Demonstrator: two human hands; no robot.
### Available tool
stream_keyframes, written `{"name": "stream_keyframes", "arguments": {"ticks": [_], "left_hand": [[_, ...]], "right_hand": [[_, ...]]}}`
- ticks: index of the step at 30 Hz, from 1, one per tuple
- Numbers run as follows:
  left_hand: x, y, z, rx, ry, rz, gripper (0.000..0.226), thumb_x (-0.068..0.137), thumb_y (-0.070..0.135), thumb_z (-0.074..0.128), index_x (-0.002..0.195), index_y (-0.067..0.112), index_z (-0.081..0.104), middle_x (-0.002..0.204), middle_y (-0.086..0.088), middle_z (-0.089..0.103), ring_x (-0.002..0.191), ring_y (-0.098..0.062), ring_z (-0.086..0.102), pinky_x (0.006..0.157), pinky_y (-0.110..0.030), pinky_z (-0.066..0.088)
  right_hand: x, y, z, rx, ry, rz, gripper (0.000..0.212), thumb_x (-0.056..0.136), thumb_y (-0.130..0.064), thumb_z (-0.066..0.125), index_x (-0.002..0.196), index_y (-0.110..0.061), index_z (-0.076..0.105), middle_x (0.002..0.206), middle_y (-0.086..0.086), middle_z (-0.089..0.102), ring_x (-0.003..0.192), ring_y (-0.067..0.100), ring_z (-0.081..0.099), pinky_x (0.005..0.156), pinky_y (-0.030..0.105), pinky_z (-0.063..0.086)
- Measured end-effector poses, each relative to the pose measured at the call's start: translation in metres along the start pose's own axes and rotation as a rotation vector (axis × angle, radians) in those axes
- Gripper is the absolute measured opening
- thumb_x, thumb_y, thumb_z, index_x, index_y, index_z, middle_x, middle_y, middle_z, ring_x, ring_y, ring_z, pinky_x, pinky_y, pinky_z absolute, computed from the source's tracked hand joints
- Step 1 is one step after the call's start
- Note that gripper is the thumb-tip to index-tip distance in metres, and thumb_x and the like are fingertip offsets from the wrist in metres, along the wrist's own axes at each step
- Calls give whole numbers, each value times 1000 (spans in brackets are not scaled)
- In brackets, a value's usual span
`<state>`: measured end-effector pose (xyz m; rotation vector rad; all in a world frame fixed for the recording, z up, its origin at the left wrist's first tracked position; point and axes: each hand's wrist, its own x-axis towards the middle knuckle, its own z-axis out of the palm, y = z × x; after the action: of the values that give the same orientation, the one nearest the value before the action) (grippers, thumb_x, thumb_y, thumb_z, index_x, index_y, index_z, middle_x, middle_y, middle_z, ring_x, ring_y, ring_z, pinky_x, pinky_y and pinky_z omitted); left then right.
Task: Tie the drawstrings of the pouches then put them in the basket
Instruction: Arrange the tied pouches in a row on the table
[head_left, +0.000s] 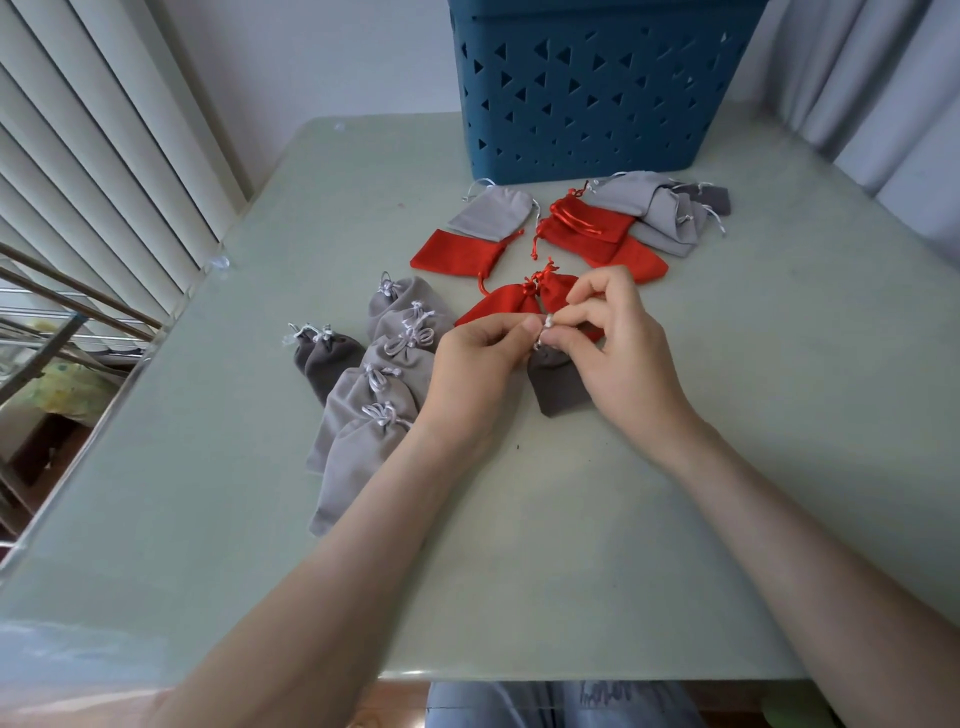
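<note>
A small dark grey pouch (558, 382) lies on the table in the middle. My left hand (475, 364) and my right hand (618, 343) both pinch its white drawstring (546, 325) at the pouch's mouth. Two tied red pouches (511, 301) lie just behind my hands. To the left lie several tied light grey pouches (379, 400) and two tied dark grey pouches (324, 356). Farther back lie untied pouches: a light grey pouch (491, 213), red pouches (587, 231) and a heap of grey pouches (660, 213). The blue basket (597, 88) stands at the back of the table.
The pale green table (571, 545) ends at its front edge near my lap. White vertical blinds (93, 145) hang at the left, and a curtain (893, 93) hangs at the right. Beyond the table's left edge is a metal railing (67, 312).
</note>
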<state>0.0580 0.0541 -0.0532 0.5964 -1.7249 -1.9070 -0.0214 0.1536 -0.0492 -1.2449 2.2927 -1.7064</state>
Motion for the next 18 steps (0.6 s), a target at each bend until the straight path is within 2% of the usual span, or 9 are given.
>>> {"name": "stream_keyframes", "arguments": {"ticks": [3,5,7,9,13,18], "left_hand": [[0,1,1,3,46,41,12,91,4,58,90,0,69,76,-6,66,68,-7,56,68,-18,46],[1,0,1,5,61,56,11,90,6,59,88,2,70,82,-11,69,77,-16,62,77,-31,51],[2,-2,0,8,66,68,11,90,7,60,88,3,70,85,-14,70,82,-24,63,84,-40,51],[2,-2,-1,14,70,70,11,90,7,60,86,5,70,83,-10,69,80,-19,61,83,-37,50],[0,2,3,-75,29,39,12,91,4,56,92,-1,67,81,-12,63,75,-15,55,70,-20,47],[0,5,3,-262,-98,-1,15,93,1,50,89,-1,64,73,-6,60,63,-6,54,63,-14,46]], "right_hand": [[2,1,0,69,6,117,25,81,-8,70,94,-12,49,77,-4,69,71,-4,59,69,10,39],[5,4,-1,157,-63,221,11,83,-10,69,88,-16,61,78,0,71,74,5,63,76,20,45],[6,6,-2,252,-151,302,8,87,-8,64,86,-16,68,84,9,72,79,12,63,82,31,47],[5,5,-4,313,-206,334,10,89,-6,60,87,-11,69,88,12,70,81,15,61,82,30,47],[7,0,-7,394,-184,360,16,88,-3,61,81,-16,68,79,4,67,78,12,58,75,21,44],[11,0,-10,537,-247,466,18,88,-4,58,81,-16,70,84,4,68,87,18,57,86,32,41]]}}
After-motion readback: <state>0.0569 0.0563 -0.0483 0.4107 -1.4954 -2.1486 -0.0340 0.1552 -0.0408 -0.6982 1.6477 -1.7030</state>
